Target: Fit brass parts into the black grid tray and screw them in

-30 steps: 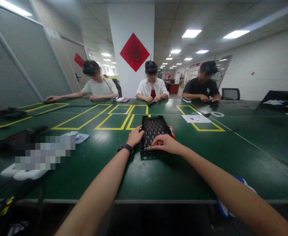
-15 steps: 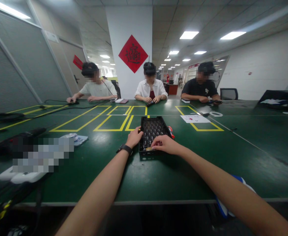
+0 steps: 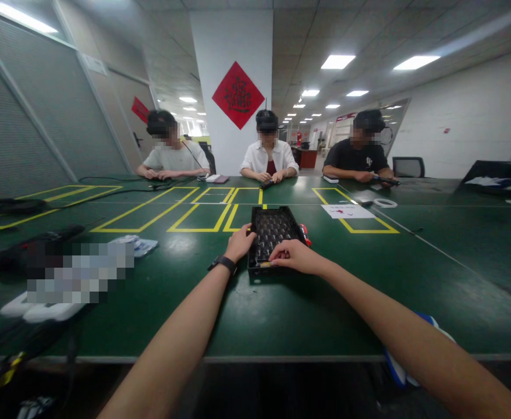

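A black rectangular tray (image 3: pixel 275 224) lies on the green table in front of me, its inside filled with rows of small shiny pieces. My left hand (image 3: pixel 240 243) holds its left wall, with the thumb over the rim. At the near end of the tray, my right hand (image 3: pixel 294 256) has its fingers pinched together low inside. A small yellowish piece (image 3: pixel 266 265) lies right at those fingertips; whether they grip it is too small to tell. Red objects (image 3: pixel 304 234) stand against the tray's right side, partly hidden by it.
Yellow tape outlines and a white paper sheet (image 3: pixel 348 211) are on the green table (image 3: pixel 255 326). To the left are a drill-like dark tool (image 3: pixel 59 237), white items and cables. Three people sit across the table. A blue and white object (image 3: pixel 397 366) is below my right forearm.
Both my hands stay at the tray with hardly any movement; the view shifts slightly. The person at the far left has drawn an outstretched hand back in.
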The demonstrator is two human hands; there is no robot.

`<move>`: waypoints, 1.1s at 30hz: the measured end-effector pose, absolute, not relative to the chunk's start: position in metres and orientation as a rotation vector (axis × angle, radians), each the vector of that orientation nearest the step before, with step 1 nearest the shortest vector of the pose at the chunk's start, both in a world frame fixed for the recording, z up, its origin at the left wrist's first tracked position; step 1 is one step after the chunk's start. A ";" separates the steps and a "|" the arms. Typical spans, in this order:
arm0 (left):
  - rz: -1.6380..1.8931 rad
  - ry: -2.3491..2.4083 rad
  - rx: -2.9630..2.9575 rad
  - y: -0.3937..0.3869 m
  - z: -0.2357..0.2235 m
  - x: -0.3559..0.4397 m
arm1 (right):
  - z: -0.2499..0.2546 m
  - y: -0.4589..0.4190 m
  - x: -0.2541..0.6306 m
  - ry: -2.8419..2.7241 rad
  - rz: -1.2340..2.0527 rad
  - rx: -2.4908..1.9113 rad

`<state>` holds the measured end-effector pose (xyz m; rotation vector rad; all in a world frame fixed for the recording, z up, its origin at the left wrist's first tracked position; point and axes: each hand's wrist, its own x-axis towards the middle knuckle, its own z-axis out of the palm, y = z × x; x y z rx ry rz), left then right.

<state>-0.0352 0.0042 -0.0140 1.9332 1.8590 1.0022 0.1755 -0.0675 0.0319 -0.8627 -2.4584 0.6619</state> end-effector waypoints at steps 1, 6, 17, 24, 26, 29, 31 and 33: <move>0.996 1.857 1.940 0.005 -0.015 -0.035 | 0.031 -0.067 0.175 -2.457 0.653 -0.862; 1.002 1.838 1.968 0.006 -0.016 -0.036 | 0.029 -0.066 0.176 -2.454 0.632 -0.858; 1.017 1.823 1.969 0.010 -0.019 -0.038 | 0.031 -0.069 0.175 -2.437 0.655 -0.864; 1.008 1.852 1.935 0.006 -0.015 -0.036 | 0.031 -0.068 0.175 -2.441 0.628 -0.889; 1.012 1.854 1.924 0.004 -0.013 -0.035 | 0.032 -0.068 0.175 -2.444 0.611 -0.885; 1.009 1.858 1.919 0.002 -0.011 -0.034 | 0.033 -0.069 0.175 -2.454 0.578 -0.855; 1.008 1.865 1.919 0.000 -0.010 -0.033 | 0.032 -0.068 0.175 -2.468 0.541 -0.844; 1.008 1.866 1.920 -0.001 -0.009 -0.032 | 0.032 -0.067 0.175 -2.487 0.512 -0.836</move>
